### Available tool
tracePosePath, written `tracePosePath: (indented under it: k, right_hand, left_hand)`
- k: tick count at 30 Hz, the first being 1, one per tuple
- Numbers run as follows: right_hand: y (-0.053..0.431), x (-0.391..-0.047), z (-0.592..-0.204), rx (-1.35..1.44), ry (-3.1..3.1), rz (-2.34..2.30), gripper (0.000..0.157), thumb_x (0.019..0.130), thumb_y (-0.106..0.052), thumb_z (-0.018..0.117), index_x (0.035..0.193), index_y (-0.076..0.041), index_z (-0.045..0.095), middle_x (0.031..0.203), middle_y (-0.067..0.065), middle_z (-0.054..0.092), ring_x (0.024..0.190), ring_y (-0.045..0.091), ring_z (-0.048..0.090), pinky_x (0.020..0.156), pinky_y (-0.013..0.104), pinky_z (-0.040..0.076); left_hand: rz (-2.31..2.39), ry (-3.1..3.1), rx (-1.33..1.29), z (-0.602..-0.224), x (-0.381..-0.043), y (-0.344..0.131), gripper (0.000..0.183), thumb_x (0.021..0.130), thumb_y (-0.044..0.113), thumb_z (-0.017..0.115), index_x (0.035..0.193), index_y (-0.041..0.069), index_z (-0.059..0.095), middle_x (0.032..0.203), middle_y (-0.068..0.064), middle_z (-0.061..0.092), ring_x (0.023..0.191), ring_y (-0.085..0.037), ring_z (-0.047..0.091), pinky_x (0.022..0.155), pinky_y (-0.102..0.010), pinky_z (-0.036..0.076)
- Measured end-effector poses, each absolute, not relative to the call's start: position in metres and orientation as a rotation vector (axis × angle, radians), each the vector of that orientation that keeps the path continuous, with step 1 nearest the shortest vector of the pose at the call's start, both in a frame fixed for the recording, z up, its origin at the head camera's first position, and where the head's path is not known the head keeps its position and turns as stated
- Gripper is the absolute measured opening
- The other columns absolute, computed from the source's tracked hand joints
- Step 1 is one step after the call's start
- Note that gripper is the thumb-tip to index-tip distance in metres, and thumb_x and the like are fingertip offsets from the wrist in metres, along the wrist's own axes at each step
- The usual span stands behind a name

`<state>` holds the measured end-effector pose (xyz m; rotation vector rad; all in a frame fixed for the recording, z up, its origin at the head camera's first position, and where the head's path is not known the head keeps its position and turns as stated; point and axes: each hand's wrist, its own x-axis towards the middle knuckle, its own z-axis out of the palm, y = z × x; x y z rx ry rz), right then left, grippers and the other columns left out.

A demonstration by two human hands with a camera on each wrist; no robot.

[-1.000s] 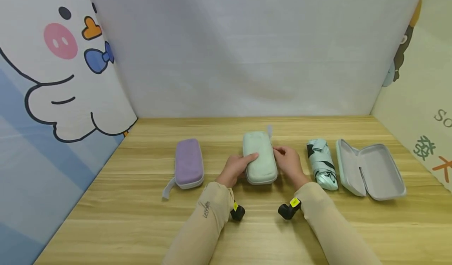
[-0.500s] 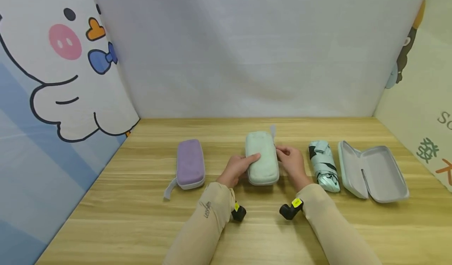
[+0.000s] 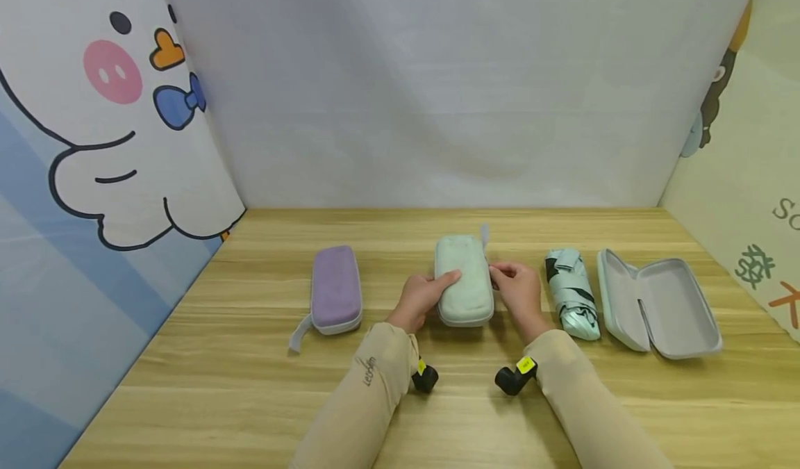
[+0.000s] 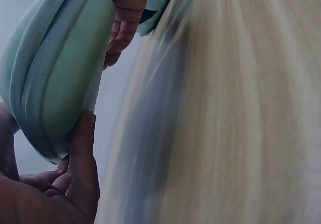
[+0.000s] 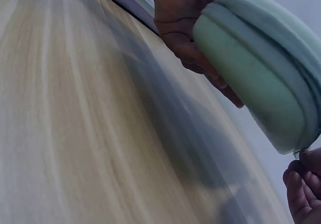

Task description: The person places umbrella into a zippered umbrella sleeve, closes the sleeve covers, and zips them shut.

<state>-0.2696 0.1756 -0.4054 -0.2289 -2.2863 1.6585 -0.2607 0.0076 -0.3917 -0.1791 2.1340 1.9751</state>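
Observation:
A mint-green zip case point(image 3: 464, 285) is held a little above the table, its lid shut. My left hand point(image 3: 417, 299) grips it from the left, thumb on top and fingers underneath. On the case's right side, my right hand point(image 3: 517, 292) pinches a small zipper pull point(image 5: 296, 155), seen as a tiny glint in the right wrist view. A pale fabric strap point(image 3: 485, 234) sticks out at the case's far right corner. The left wrist view shows the zip band point(image 4: 37, 68) along the case's side, with my left fingers point(image 4: 83, 158) supporting it below.
To the left lies a closed purple case point(image 3: 336, 288) with a grey strap. Right of my hands are a folded, mint-and-black patterned umbrella point(image 3: 571, 294) and an open case with grey lining point(image 3: 675, 309). A white cloth wall point(image 3: 437, 108) stands behind the wooden table point(image 3: 219, 385).
My right hand has shifted very slightly nearer along the case's right side. My left hand keeps its grip, and the other things stay where they were; the head view moves a little.

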Motion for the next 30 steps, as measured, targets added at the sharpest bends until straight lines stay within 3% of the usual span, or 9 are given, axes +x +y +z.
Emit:
tracePosePath:
  k: [11, 18, 25, 30]
  right_hand:
    - [0.174, -0.262, -0.400, -0.221, -2.345, 1.618, 0.018, 0.088, -0.009, 0.063, 0.094, 0.007, 0.069, 0.086, 0.016, 0.067, 0.065, 0.006, 0.059, 0.062, 0.020, 0.049]
    - [0.172, -0.259, -0.396, -0.195, -2.350, 1.659, 0.019, 0.089, -0.009, 0.063, 0.096, 0.007, 0.068, 0.085, 0.015, 0.067, 0.065, 0.004, 0.060, 0.069, 0.030, 0.052]
    - [0.170, -0.255, -0.395, -0.200, -2.322, 1.765, 0.019, 0.089, -0.006, 0.061, 0.099, 0.010, 0.067, 0.084, 0.011, 0.066, 0.064, 0.004, 0.057, 0.062, 0.020, 0.049]
    - [0.173, -0.254, -0.394, -0.231, -2.223, 1.963, 0.024, 0.088, -0.005, 0.062, 0.100, 0.015, 0.063, 0.074, 0.002, 0.064, 0.060, 0.005, 0.057, 0.060, 0.019, 0.049]
  left_hand:
    - [1.971, 2.153, -0.256, -0.391, -0.261, 0.010, 0.048, 0.082, 0.039, 0.069, 0.100, -0.005, 0.065, 0.086, -0.009, 0.066, 0.072, -0.014, 0.062, 0.064, -0.027, 0.050]
    - [2.035, 2.114, -0.246, -0.391, -0.263, 0.008, 0.051, 0.083, 0.039, 0.068, 0.107, -0.005, 0.063, 0.092, -0.011, 0.066, 0.078, -0.017, 0.064, 0.069, -0.030, 0.051]
    - [2.042, 2.123, -0.302, -0.392, -0.264, 0.007, 0.050, 0.083, 0.040, 0.067, 0.106, -0.003, 0.063, 0.092, -0.009, 0.064, 0.075, -0.015, 0.060, 0.065, -0.027, 0.048]
    - [2.056, 2.118, -0.308, -0.390, -0.264, 0.006, 0.049, 0.083, 0.040, 0.068, 0.106, -0.003, 0.064, 0.092, -0.009, 0.065, 0.075, -0.015, 0.061, 0.066, -0.028, 0.049]
